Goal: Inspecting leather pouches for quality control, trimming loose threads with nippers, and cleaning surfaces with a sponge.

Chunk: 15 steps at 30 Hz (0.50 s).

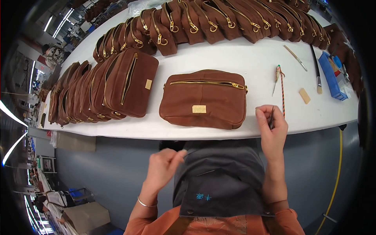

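Note:
A brown bag (182,100) lies flat on the white table in front of me, its gold zipper running across the upper part and a small cream label below. My right hand (274,125) is at the table's front edge, just right of the bag. Its fingers are closed around dark thread snips (271,118), mostly hidden in the palm. Over my lap, below the table edge, is my left hand (162,166). Thumb and forefinger are pinched together there, and I cannot make out whether anything is between them. Neither hand touches the bag.
Brown bags (131,84) stand in a row at left, and more (188,23) line the table's back. At right are an awl (277,74) with a striped cord, a thin brush (296,58), a long brush (316,70), a beige block (304,96) and a blue tray (331,80).

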Available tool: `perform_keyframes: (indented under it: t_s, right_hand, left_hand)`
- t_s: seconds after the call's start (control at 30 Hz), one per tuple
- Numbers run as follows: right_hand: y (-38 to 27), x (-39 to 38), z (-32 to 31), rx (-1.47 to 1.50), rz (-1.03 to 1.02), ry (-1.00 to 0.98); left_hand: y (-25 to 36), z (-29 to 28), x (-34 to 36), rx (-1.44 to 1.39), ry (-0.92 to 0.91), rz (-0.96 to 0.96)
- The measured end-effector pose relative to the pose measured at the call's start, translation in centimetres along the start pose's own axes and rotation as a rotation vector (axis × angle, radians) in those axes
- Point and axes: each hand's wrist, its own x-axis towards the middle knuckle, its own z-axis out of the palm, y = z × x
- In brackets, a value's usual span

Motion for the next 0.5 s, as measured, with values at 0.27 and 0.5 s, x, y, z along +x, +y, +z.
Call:
perform_keyframes:
  t_s: [0.27, 0.5]
  right_hand:
    - [0.1, 4.5, -0.5, -0.49, 0.126, -0.004]
    - [-1.1, 4.0, 0.3, -0.447, -0.048, -0.104]
  left_hand:
    - [-1.5, -1.6, 4.4, -0.441, 0.512, 0.014]
    - [-1.6, -0.6, 9.4, -0.683, 0.398, -0.026]
